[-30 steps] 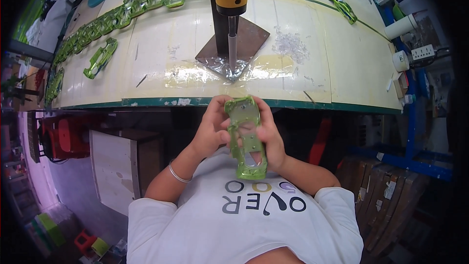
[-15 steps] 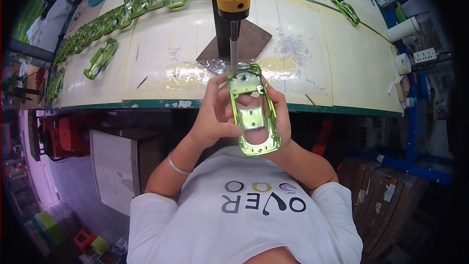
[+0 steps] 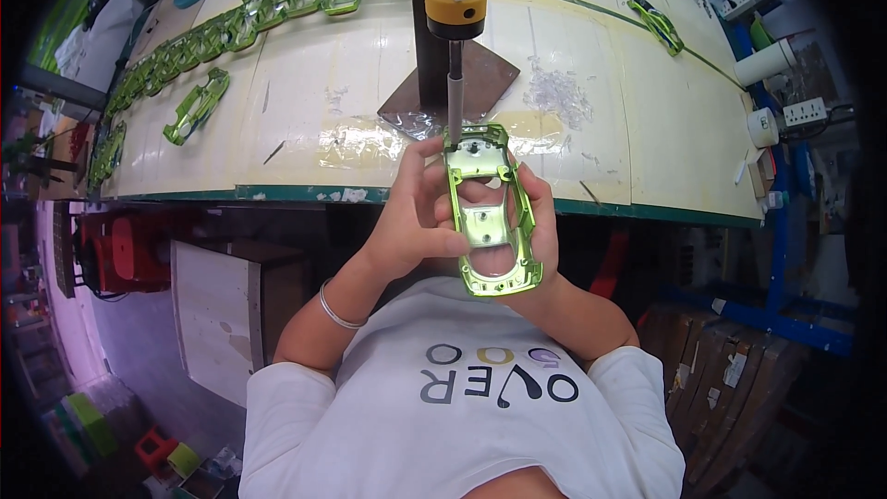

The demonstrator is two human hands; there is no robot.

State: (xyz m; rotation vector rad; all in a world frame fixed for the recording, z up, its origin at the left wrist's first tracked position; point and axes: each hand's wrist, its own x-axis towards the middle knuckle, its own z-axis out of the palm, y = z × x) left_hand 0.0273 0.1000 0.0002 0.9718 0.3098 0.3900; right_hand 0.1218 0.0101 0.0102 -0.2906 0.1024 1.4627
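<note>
Shiny green toy car shell [image 3: 490, 217] sits between your left hand [image 3: 416, 217] and right hand [image 3: 540, 222], both gripping it, just past the worktop [image 3: 305, 129] edge. Its top end touches the driver bit [image 3: 455, 102]. Tilt it and the bit may slip off. Open room lies left and right.

The toy car body shell [image 3: 490, 222] is sitting between the left hand [image 3: 420, 217] and the right hand [image 3: 540, 226], at the near edge of the workbench [image 3: 305, 143]. The press spindle [image 3: 455, 97] is standing just behind its far end. A row of shells [image 3: 231, 32] is lying along the bench's far left; a single shell [image 3: 656, 25] is lying far right.
</note>
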